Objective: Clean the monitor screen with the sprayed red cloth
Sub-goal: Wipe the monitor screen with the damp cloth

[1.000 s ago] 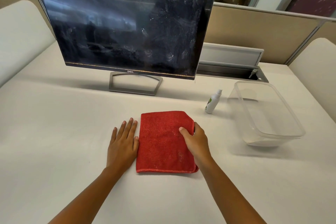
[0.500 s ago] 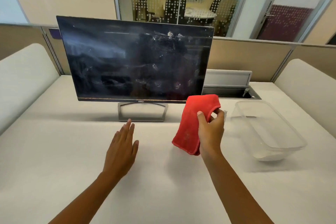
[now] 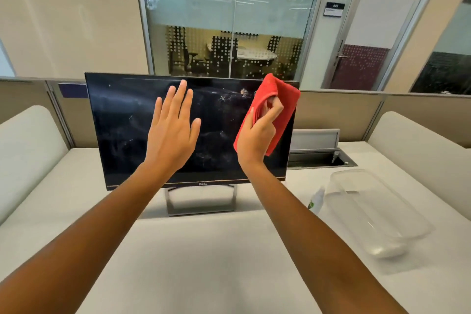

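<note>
A black monitor (image 3: 119, 130) stands on the white desk, its dark screen smeared with white marks, thickest near the upper right. My right hand (image 3: 257, 135) is raised in front of the screen's right side and grips a folded red cloth (image 3: 283, 107), whose top reaches the monitor's upper right corner. Whether the cloth touches the glass I cannot tell. My left hand (image 3: 173, 130) is held up flat with fingers spread before the middle of the screen, holding nothing.
A small white spray bottle (image 3: 317, 200) stands right of the monitor stand (image 3: 201, 201), partly behind a clear plastic tub (image 3: 377, 214). An open cable tray (image 3: 318, 155) sits behind. Low partitions and padded white panels flank the desk (image 3: 204, 262).
My right hand lifted the red cloth off the desk up to the screen's upper right. My left hand rose from the desk to the screen's middle. The view tilted upward.
</note>
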{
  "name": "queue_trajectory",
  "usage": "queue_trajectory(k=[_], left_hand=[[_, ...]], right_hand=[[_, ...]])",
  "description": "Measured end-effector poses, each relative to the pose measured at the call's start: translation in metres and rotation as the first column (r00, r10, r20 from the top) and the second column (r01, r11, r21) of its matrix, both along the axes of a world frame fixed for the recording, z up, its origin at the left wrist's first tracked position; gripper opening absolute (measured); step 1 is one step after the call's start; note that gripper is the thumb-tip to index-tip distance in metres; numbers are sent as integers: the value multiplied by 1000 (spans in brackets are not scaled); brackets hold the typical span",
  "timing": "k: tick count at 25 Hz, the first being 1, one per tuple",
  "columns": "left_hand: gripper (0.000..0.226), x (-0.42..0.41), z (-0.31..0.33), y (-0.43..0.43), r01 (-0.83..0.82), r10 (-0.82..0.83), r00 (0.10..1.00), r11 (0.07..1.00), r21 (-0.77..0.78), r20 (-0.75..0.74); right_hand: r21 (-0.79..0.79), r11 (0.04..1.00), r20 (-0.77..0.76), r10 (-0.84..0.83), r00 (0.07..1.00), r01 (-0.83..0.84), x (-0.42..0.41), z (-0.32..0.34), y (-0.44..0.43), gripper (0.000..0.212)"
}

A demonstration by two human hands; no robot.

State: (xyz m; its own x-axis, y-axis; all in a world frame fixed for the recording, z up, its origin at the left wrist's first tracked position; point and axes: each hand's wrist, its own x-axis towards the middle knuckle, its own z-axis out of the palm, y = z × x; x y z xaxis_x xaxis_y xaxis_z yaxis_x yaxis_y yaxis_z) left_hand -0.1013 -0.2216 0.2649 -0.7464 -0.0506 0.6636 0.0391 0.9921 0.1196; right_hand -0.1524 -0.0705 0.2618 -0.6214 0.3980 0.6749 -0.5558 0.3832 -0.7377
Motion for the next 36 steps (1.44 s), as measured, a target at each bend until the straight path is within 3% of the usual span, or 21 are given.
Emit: queue_trajectory(k=[5,12,15,18,22,24,28,30,32,36], left_hand=[[60,-39,28,-12,-31,31,999,999,11,-31],[59,-65,21,-30,-55,56,996,998,16,-62],[56,-72,20,-34,-38,37,997,999,-13,-73],[52,-74,18,-36,-31,28,994,999,-27,-102],[48,-77,17,-36,5,-3,991,1000,16,-132],[48,-77,16,-36,19,-15,989,999,26,-144],[46,-76,16,-33,37,-29,987,998,52,-158],[46,-77,17,-34,56,-47,987,997,56,-157],[45,-77,18,-37,70,-61,987,996,54,-150],[43,-77,18,-37,73,-62,985,996,60,-162]], right_hand=[[464,875,-28,169,985,-137,-27,-38,-30,55],[391,785,-61,542,838,-480,-48,-60,-17,31],[596,780,-178,361,915,-191,-61,-70,-21,42],[738,663,-257,104,961,126,-76,-81,-25,57],[781,550,-337,-28,941,296,-94,-80,-8,66],[750,565,-340,-118,933,344,-104,-79,11,68],[547,745,-151,-360,920,382,-110,-72,23,72],[564,753,-164,-301,940,339,-103,-75,5,71],[667,689,-238,-164,957,283,-93,-90,-16,70],[864,440,-337,139,931,247,-81,-125,-13,75]])
